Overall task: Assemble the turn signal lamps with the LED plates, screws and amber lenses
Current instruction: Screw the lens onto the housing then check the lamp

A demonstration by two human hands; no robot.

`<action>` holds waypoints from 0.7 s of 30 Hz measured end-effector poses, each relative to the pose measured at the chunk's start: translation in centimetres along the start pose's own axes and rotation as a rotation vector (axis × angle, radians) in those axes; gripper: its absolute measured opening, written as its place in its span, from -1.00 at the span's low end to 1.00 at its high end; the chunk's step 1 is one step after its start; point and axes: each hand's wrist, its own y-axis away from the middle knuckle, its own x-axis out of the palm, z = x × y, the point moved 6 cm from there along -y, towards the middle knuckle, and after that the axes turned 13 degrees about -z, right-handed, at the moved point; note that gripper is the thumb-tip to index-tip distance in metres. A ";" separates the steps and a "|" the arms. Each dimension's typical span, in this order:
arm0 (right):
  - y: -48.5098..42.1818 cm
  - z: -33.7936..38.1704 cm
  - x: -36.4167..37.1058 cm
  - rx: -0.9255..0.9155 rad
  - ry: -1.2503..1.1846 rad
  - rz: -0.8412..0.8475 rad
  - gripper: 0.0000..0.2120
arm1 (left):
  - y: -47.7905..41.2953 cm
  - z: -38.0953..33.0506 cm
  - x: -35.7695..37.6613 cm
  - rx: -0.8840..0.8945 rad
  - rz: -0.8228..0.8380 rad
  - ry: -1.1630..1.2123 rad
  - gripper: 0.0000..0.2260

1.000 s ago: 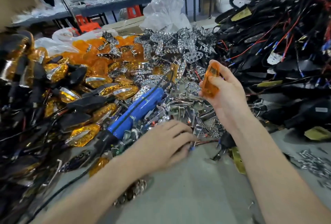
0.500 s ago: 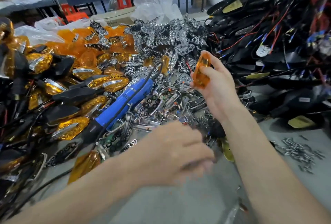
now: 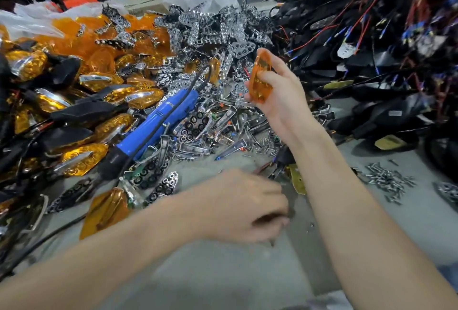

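Gripping an orange lens point(image 3: 260, 79) upright, the right hand point(image 3: 285, 104) hovers right of the blue driver point(image 3: 158, 121). The left hand point(image 3: 245, 205), nearer than the driver, is blurred and its fingers curl downward; I cannot tell whether it holds anything. Screws point(image 3: 386, 180) lie far right of the driver, and plates point(image 3: 210, 29) are heaped behind it.

Lamps point(image 3: 81, 158) lie left of the screwdriver point(image 3: 158, 121), plates point(image 3: 205, 29) behind it, screws point(image 3: 386, 180) right.

No legible text. The blue electric screwdriver point(image 3: 161, 118) carries a dark marking, too blurred to read. The white sticker point(image 3: 394, 113) on a black lamp housing point(image 3: 379, 111) is equally unreadable.
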 end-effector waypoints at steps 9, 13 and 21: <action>0.2 -1.0 0.3 0.104 -0.166 0.036 -0.75 | 2.1 0.6 1.0 -0.453 0.147 0.114 -0.79; 0.3 -0.8 0.3 0.120 -0.174 0.034 -0.79 | 1.1 2.6 -0.9 -0.586 -0.111 0.205 -0.77; 0.4 -2.2 1.1 0.251 -0.297 0.013 -0.75 | -1.4 9.4 -5.4 -0.978 -0.734 0.572 -0.77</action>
